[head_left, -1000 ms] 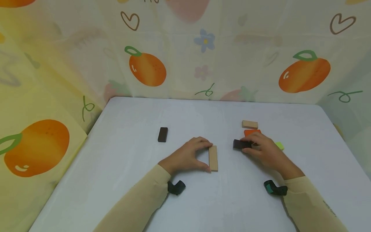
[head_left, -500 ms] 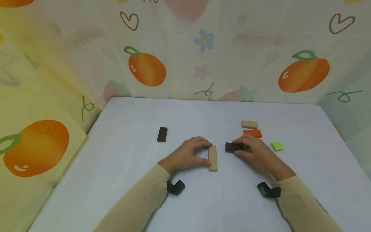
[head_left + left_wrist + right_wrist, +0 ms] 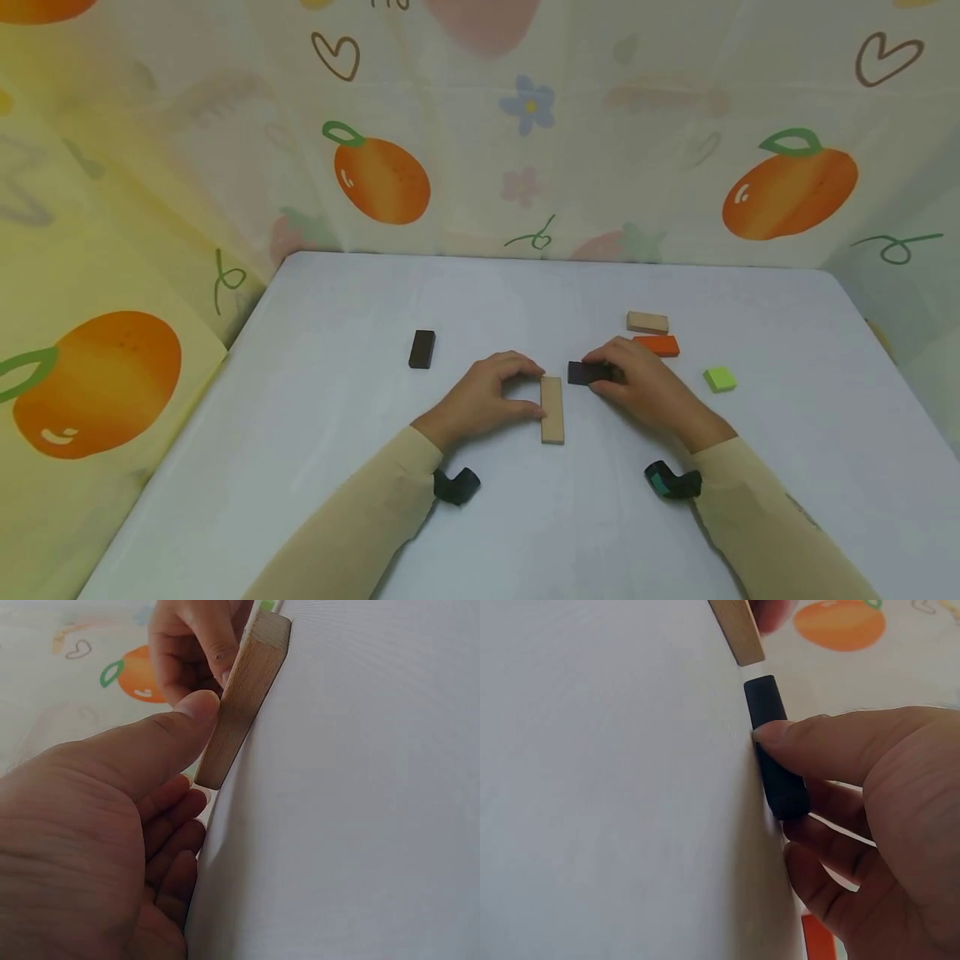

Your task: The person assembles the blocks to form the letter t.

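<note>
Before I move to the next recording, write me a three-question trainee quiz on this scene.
1. Multiple choice: what colour is the block in the right hand? (a) orange (b) dark (c) green
2. True or false: the green block lies to the right of the right hand.
3. Short answer: what sort of block is nearest the left hand?

Key: 1. b, a dark block. 2. True. 3. A light wooden block.
</note>
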Available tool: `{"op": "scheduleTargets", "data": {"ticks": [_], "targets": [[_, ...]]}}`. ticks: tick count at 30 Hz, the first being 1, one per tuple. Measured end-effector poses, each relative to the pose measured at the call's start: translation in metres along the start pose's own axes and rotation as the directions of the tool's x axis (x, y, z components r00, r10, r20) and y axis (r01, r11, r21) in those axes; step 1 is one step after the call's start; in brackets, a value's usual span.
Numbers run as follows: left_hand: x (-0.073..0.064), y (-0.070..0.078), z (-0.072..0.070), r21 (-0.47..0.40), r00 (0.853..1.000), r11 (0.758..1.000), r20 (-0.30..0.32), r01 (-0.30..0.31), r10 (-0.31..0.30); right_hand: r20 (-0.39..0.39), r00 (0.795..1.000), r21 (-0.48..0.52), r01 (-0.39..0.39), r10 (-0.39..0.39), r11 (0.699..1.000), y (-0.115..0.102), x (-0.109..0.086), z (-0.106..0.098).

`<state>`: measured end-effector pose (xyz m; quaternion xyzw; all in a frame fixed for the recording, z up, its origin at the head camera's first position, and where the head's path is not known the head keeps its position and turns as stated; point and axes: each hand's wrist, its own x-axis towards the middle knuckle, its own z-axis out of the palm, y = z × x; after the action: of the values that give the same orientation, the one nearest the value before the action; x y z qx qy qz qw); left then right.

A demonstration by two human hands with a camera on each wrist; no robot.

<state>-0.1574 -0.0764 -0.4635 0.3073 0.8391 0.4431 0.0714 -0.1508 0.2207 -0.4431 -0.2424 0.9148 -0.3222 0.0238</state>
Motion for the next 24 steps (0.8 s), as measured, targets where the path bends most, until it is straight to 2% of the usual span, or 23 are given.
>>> {"op": "scheduleTargets", "data": {"ticks": [7, 12, 16, 24], "targets": [[0.001, -0.001, 0.001, -0.032, 0.999, 0.999, -0.037, -0.019, 0.018, -0.002, 1.0, 0.01, 0.006, -0.006, 1.0, -0.002, 0.013, 0.005], [0.001, 0.002, 0.001, -0.043, 0.999, 0.998, -0.029, -0.039, 0.038, 0.008, 1.0, 0.025, -0.011, 0.011, 1.0, -0.005, 0.018, 0.009], [0.001, 0.004, -0.001, -0.026, 0.999, 0.999, -0.015, -0.041, 0.041, 0.013, 1.0, 0.044, -0.026, 0.025, 0.999, -0.004, 0.02, 0.012], [0.001, 0.004, -0.001, -0.016, 0.999, 0.999, -0.016, -0.029, 0.029, -0.005, 1.0, 0.088, 0.008, -0.008, 0.996, 0.0, 0.016, 0.016]]}}
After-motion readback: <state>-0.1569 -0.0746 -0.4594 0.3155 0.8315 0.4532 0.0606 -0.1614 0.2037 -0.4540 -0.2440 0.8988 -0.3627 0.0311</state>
